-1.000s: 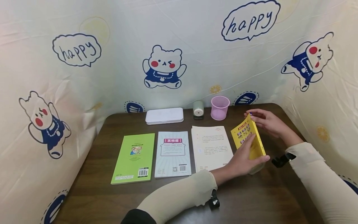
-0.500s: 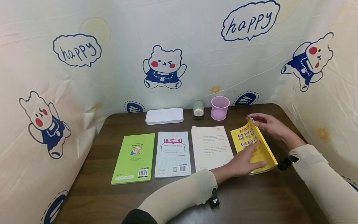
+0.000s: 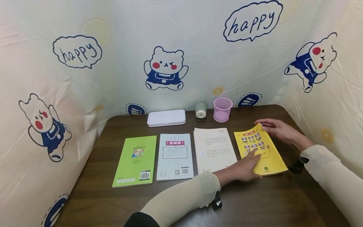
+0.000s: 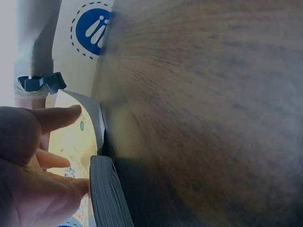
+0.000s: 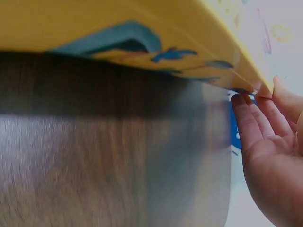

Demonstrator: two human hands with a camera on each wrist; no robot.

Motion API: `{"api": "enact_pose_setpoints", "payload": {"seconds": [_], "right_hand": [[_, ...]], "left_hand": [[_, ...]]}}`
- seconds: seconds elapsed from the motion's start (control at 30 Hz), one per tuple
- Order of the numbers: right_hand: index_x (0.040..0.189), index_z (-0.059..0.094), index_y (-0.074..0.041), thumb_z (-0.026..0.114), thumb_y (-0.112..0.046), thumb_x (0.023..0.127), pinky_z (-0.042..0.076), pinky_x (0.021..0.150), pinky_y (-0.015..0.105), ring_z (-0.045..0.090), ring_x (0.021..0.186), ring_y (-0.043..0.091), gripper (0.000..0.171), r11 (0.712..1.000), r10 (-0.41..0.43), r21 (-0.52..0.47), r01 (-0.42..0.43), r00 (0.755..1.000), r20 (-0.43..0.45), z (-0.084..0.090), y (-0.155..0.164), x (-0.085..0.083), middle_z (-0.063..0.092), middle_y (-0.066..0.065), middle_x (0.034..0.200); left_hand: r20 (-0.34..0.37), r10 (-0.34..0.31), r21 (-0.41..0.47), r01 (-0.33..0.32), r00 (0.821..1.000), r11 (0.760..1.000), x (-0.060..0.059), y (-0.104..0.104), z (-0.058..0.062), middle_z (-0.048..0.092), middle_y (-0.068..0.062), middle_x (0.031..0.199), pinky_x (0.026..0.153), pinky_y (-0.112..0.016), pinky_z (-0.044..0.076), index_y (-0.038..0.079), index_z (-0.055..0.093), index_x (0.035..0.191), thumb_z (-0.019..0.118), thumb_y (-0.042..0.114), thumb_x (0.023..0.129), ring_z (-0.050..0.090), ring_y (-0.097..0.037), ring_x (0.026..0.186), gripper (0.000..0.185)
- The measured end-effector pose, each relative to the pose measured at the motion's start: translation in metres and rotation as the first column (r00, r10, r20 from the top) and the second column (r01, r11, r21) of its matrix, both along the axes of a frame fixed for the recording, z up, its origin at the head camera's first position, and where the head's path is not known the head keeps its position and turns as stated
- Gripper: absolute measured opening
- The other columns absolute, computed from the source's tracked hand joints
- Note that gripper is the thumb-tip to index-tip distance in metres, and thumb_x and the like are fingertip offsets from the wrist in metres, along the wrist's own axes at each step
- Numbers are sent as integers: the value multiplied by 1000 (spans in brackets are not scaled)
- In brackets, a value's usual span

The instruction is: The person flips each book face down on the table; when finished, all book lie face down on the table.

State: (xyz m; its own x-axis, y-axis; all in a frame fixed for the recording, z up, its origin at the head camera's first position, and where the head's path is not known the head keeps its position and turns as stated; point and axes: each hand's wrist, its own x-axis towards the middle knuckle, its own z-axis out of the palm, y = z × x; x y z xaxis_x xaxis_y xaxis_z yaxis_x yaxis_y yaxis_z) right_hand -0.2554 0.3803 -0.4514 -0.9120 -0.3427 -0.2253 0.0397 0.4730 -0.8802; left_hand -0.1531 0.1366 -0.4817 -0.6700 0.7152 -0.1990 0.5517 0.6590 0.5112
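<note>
A yellow paperback book [image 3: 267, 157] lies at the right of the row, its upper right corner lifted off the table. With thumb and fingers, my right hand [image 3: 279, 130] pinches that corner; the right wrist view shows the book's raised underside [image 5: 85, 23] above the wood. My left hand [image 3: 246, 167] rests at the book's lower left side, its fingertips on the cover. In the left wrist view the thumb [image 4: 59, 117] stretches out straight over the yellow cover. Just left of it lies a white book [image 3: 215, 148], partly hidden behind my left hand.
Further left lie a light blue book [image 3: 175, 164] and a green book [image 3: 136, 167]. Along the back of the dark wooden table [image 3: 181, 201] stand a white flat case [image 3: 166, 118], a small green pencil sharpener [image 3: 201, 111] and a pink cup [image 3: 222, 110]. A printed curtain surrounds the table.
The yellow book has gone from steeply tilted to nearly flat, its lower right corner swinging down and rightward. My right hand has lowered and moved right with the upper corner.
</note>
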Motion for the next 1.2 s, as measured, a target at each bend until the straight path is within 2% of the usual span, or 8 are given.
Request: {"api": "enact_pose_setpoints", "payload": {"seconds": [0.17,0.3,0.53,0.67,0.77,0.9,1.2], "right_hand": [[160,33,-3,51,-22,110,58,95,31,66,116,21,57,1000,-7,5,7,999,37,-4,6,-4,43,31,155],[160,32,-2,51,-21,110,58,95,32,65,119,22,57,999,10,35,-12,999,40,-8,9,-6,43,33,154],[158,34,2,51,-17,109,58,98,38,64,118,27,55,994,42,103,-46,999,34,-15,13,-8,49,33,149],[155,38,4,52,-16,109,57,99,42,64,113,30,52,984,57,170,-56,998,2,-16,13,-7,54,32,144],[153,41,5,53,-16,108,56,96,41,62,109,30,51,976,66,208,-63,998,-8,-18,13,-8,56,30,140],[152,43,5,53,-17,108,53,93,39,58,109,31,50,971,61,233,-57,998,-10,-24,14,-11,57,28,137],[149,48,5,54,-14,107,51,90,36,55,107,32,46,966,54,256,-45,998,-28,-30,11,-15,57,27,133]], "left_hand": [[-31,-7,-87,5,999,996,2,2,-2,13,1,173,119,-17,25,15,36,161,75,35,95,16,-10,157,79],[-89,-17,-146,4,996,989,3,2,-2,14,4,173,117,-15,28,18,41,158,74,32,96,16,-7,156,72],[-152,-47,-219,12,987,976,4,0,3,21,7,171,109,-20,44,22,49,153,72,34,97,21,-5,155,61],[-175,-56,-232,14,983,973,5,-2,4,23,8,170,115,-23,39,24,48,154,70,35,99,22,-4,155,60],[-191,-64,-236,17,979,972,4,-3,2,24,7,170,119,-23,34,23,49,154,69,35,99,23,-5,154,59],[-207,-74,-247,21,975,969,4,-4,0,24,7,170,118,-23,34,24,49,154,68,37,99,23,-5,154,60],[-184,-62,-235,17,981,972,4,-6,0,21,9,171,119,-21,31,27,42,158,68,41,99,20,-3,155,66]]}}
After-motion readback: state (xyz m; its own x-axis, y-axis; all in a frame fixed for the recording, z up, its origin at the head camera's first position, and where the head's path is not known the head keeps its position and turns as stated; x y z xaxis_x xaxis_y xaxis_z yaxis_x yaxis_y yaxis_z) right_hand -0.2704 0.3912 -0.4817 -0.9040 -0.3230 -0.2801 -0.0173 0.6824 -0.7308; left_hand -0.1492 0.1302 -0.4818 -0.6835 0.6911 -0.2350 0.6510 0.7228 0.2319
